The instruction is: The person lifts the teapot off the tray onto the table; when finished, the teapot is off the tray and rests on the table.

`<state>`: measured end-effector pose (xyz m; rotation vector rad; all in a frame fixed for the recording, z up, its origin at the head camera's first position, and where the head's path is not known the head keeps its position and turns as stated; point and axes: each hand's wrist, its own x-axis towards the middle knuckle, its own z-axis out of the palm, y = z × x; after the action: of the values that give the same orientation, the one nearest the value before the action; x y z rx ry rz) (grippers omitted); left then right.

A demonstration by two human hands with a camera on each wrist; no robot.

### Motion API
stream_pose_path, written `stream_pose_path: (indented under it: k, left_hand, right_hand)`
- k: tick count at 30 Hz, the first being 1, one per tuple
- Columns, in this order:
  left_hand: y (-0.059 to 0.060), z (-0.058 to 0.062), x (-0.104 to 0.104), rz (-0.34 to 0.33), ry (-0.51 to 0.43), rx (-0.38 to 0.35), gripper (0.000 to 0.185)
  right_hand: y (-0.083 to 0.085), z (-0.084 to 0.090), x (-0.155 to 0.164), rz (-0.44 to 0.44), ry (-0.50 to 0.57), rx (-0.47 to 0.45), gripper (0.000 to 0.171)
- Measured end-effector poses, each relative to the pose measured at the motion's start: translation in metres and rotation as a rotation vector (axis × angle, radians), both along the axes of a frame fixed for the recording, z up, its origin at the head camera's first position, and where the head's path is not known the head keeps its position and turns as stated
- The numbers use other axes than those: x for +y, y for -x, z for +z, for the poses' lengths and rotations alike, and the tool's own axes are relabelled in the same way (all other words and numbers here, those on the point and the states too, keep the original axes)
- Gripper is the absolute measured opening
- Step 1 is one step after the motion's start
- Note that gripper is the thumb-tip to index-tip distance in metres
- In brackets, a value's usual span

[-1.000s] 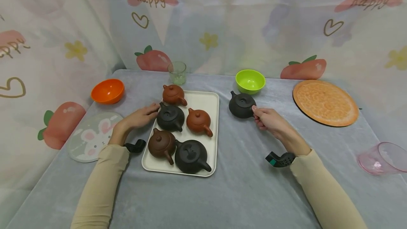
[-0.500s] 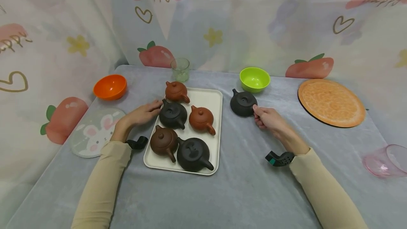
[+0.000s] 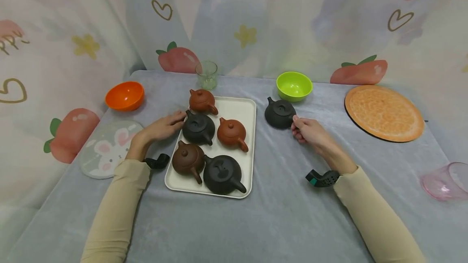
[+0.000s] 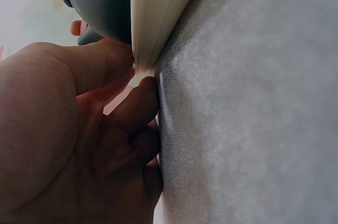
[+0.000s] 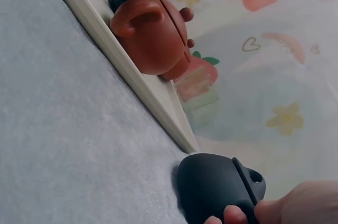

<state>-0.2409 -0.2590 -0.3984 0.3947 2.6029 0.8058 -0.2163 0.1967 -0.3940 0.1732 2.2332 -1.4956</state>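
My right hand [image 3: 308,134] pinches the handle of a small black teapot [image 3: 280,113], which sits on the grey cloth to the right of the cream tray [image 3: 246,111]. In the right wrist view, the thumb and fingertips [image 5: 235,215] show on this black teapot [image 5: 211,184]. At the tray's left rim is my left hand [image 3: 161,129], its thumb over the rim and its other fingers curled low against the outer side in the left wrist view. On the tray stand a black teapot [image 3: 199,127], a larger black teapot [image 3: 222,173], a dark brown teapot [image 3: 187,158] and two reddish-brown teapots [image 3: 232,133].
Behind the held teapot is a green bowl [image 3: 294,86]. An orange bowl [image 3: 125,95] and a rabbit-print mat [image 3: 107,149] lie left. A clear glass [image 3: 207,75] stands behind the tray. To the right are a round orange mat [image 3: 384,113] and a pink cup [image 3: 444,181].
The head view has tilted and shifted slightly. Both hands keep their holds, and the teapots and tray stay in place relative to each other.
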Motion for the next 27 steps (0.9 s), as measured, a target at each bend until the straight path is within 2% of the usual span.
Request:
stream_pose_path:
  k: [14,27]
  left_hand:
    - [-0.001,-0.001,-0.002,0.024,-0.005,-0.019,0.053]
    - [0.001,-0.003,-0.002,0.021,-0.005,-0.009,0.054]
  right_hand:
    - [0.001,0.004,0.003,0.065,0.016,-0.045,0.045]
    - [-0.001,0.013,0.008,0.113,-0.176,0.025,0.051]
